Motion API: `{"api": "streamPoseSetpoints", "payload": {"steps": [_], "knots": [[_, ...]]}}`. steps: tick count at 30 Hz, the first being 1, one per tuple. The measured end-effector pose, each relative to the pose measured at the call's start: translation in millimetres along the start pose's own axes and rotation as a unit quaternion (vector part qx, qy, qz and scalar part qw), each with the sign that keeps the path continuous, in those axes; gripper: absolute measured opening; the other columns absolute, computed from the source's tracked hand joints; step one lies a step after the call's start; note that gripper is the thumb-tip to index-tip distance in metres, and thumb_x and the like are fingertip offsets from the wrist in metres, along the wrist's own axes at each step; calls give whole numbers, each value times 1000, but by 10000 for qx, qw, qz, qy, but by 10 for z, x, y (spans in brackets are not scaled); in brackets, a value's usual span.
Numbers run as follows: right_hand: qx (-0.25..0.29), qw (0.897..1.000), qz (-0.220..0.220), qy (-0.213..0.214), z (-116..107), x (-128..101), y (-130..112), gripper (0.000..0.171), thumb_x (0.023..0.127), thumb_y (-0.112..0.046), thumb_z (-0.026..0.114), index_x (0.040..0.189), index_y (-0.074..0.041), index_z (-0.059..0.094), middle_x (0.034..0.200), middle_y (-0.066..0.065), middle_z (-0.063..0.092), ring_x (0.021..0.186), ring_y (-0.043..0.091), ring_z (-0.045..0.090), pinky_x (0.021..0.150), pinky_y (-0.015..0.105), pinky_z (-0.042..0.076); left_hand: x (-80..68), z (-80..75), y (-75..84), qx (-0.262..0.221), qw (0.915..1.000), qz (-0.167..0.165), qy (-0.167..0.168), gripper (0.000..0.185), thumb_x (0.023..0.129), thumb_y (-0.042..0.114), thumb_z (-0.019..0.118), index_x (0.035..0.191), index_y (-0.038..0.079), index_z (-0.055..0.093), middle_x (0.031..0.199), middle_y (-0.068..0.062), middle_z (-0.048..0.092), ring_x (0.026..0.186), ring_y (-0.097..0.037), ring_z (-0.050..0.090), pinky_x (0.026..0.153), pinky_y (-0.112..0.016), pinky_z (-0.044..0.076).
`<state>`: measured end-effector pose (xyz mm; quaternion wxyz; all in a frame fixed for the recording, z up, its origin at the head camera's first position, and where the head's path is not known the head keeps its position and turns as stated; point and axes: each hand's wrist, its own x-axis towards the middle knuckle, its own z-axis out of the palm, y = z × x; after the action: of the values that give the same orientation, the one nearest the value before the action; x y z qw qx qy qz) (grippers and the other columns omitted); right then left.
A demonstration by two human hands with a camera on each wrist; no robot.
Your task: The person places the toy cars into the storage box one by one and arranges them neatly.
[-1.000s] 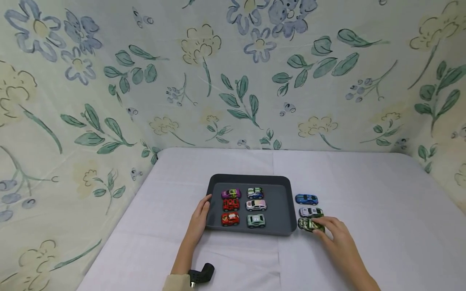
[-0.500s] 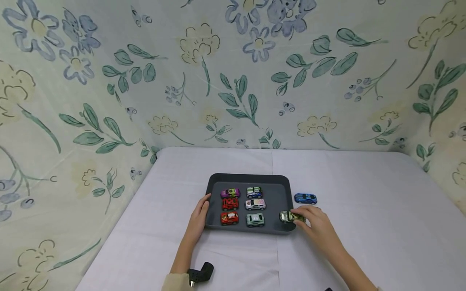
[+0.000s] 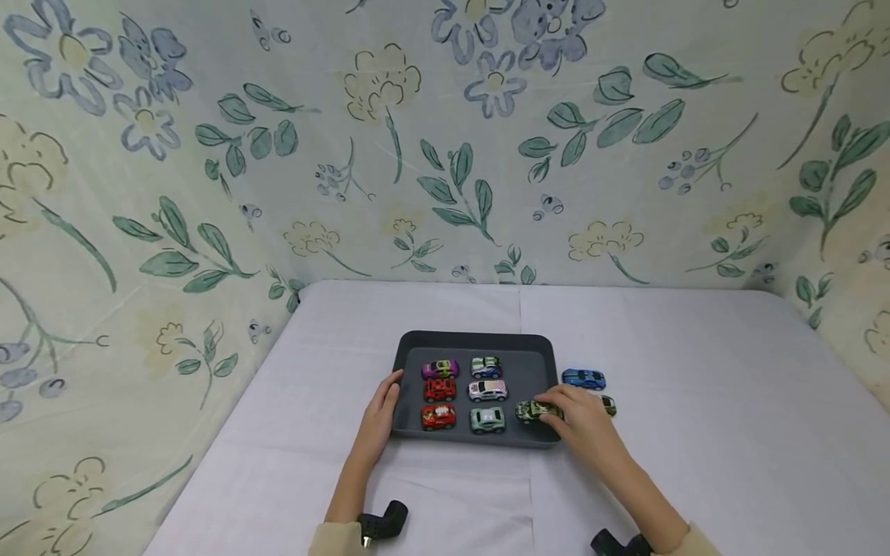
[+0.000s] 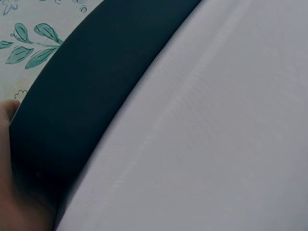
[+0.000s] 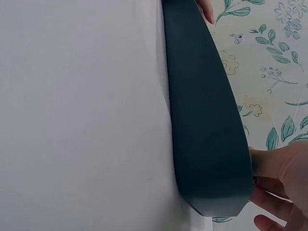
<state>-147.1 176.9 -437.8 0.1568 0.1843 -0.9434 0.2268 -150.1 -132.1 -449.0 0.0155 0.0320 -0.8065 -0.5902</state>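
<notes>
- Left hand (image 3: pixel 378 417): lies along the left edge of the dark grey tray (image 3: pixel 480 342), thumb hooked over the rim, fingers against the outer wall. Grip is a light hold on the tray edge. In the left wrist view only a bit of the hand shows at the tray's outer wall.
- Just right of the left grip, inside the tray: two columns of toy cars. First column, far to near: purple car (image 3: pixel 439 369), red car (image 3: pixel 439 390), second red car (image 3: pixel 438 417). Next column: green-and-white car (image 3: pixel 486 366), white striped car (image 3: pixel 487 391), pale green car (image 3: pixel 487 419).
- Camouflage green car (image 3: pixel 531 410): in the tray's near right part, just right of the pale green car, at the fingertips of the right hand (image 3: pixel 580 421). Right grip is pinching this car by its right end; whether the wheels rest on the tray floor, I cannot tell.
- Just beyond the right grip, on the table (image 3: pixel 695 401) outside the tray: blue car (image 3: pixel 583 378). Right of the knuckles, a small part of another car (image 3: pixel 608 405) shows, mostly hidden by the hand.
- White cloth covers the table; floral fabric stands behind it.
</notes>
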Motion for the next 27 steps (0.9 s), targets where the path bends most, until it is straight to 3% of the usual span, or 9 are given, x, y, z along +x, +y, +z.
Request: {"api": "streamPoseSetpoints", "payload": {"steps": [8,17,27], "knots": [[-466,9976,30,-507,98,23,-30,21,73,-17,74,93,-14,68,94,-2,66,95,22,61,90,49,42,-10,-3,19,-39,10000,-27,-1,42,99,31,34,137,13,39,146,-12,33,137,-32,24,112,-52,19],[-879,9925,37,-846,61,51,-79,21,70,-17,75,89,-14,68,91,-2,67,91,18,63,95,47,39,-16,-2,17,23,10000,-22,3,42,99,30,34,138,12,39,146,-13,33,137,-32,24,112,-52,19],[-1294,9869,-80,-962,53,61,-116,21,70,-19,75,90,-15,68,93,-1,66,91,22,61,97,49,37,158,4,-336,40,10000,15,41,46,97,43,34,137,21,41,146,-8,34,137,-30,25,111,-52,19]]}}
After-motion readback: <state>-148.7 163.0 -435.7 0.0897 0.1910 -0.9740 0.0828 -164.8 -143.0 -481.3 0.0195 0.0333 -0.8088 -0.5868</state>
